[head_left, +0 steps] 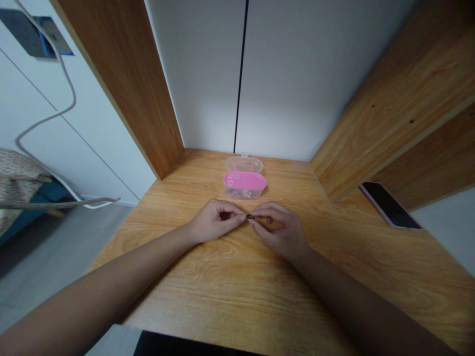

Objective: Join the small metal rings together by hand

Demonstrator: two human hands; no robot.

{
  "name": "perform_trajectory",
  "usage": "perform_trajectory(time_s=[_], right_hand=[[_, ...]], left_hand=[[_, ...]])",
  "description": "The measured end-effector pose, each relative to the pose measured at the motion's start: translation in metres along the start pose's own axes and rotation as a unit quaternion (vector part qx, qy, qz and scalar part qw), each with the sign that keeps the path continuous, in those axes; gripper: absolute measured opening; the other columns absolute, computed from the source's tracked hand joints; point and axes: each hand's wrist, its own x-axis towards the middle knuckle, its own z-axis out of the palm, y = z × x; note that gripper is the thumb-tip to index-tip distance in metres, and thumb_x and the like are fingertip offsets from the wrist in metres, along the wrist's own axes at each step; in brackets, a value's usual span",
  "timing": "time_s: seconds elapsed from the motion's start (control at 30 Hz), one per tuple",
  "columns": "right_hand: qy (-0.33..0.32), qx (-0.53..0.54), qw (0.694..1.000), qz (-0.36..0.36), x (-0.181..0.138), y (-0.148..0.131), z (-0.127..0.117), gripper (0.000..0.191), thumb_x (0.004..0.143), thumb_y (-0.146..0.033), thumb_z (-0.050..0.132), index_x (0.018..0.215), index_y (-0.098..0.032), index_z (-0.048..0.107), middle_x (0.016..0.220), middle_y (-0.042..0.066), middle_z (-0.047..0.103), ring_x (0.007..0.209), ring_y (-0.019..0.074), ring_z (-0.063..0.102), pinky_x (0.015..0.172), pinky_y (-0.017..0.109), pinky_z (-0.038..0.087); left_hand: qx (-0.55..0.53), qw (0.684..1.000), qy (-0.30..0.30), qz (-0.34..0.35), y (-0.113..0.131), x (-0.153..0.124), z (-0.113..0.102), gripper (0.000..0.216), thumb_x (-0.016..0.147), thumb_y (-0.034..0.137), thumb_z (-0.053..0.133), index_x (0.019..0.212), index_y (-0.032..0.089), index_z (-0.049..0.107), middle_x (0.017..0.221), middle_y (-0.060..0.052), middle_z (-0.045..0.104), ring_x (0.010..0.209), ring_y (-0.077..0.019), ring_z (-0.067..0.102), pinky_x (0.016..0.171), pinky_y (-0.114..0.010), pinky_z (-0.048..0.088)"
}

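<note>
My left hand (214,220) and my right hand (279,228) rest on the wooden desk (230,277), fingertips meeting. Both pinch a tiny dark object (250,216) between thumbs and forefingers; it is too small to name. Just beyond the hands stands a small clear plastic box with a pink tray (245,184). Its clear lid (244,163) lies open behind it, and a few small rings show on the pink surface.
A dark phone (389,204) lies flat on the desk at the right, beside the wooden side panel (389,113). Another wooden panel (126,84) rises at the left. A white wall stands behind. A grey cable (55,116) hangs left of the desk.
</note>
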Motion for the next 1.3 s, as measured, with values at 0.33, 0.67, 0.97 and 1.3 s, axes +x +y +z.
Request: perform_trajectory(time_s=[0.33,0.67,0.97,1.3], right_hand=[[-0.019,-0.034,0.999,-0.011,0.001,0.002,0.0,0.013,0.083,-0.019,0.07,0.093,-0.027,0.075,0.085,0.002,0.074,0.075,0.0165,0.069,0.067,0.029,0.057],[-0.035,-0.044,0.998,-0.024,-0.001,0.007,0.002,0.014,0.086,-0.019,0.069,0.096,-0.027,0.076,0.085,0.002,0.075,0.076,0.0166,0.069,0.069,0.03,0.057],[-0.046,-0.062,0.997,0.028,-0.001,0.008,0.003,0.018,0.082,-0.02,0.072,0.1,-0.024,0.073,0.091,0.004,0.075,0.078,0.0181,0.068,0.066,0.029,0.055],[-0.073,-0.062,0.989,0.114,-0.003,0.023,0.005,0.029,0.08,-0.012,0.067,0.106,-0.023,0.071,0.097,0.003,0.072,0.075,0.0152,0.065,0.069,0.03,0.054]], left_hand=[[0.181,0.967,0.062,0.166,0.005,0.0,-0.006,0.013,0.084,0.026,0.069,0.093,0.02,0.076,0.09,-0.008,0.075,0.083,-0.0187,0.067,0.082,-0.033,0.052],[0.237,0.953,0.037,0.184,0.003,0.0,-0.01,0.014,0.086,0.026,0.067,0.096,0.022,0.076,0.088,-0.007,0.076,0.083,-0.0194,0.068,0.084,-0.036,0.05],[0.263,0.935,0.063,0.23,0.001,0.001,-0.011,0.011,0.086,0.025,0.067,0.093,0.019,0.074,0.087,-0.006,0.076,0.081,-0.0181,0.069,0.08,-0.034,0.052],[0.292,0.926,0.161,0.179,0.007,0.006,-0.027,0.015,0.088,0.028,0.067,0.094,0.019,0.077,0.082,-0.006,0.076,0.073,-0.0158,0.065,0.07,-0.029,0.05]])
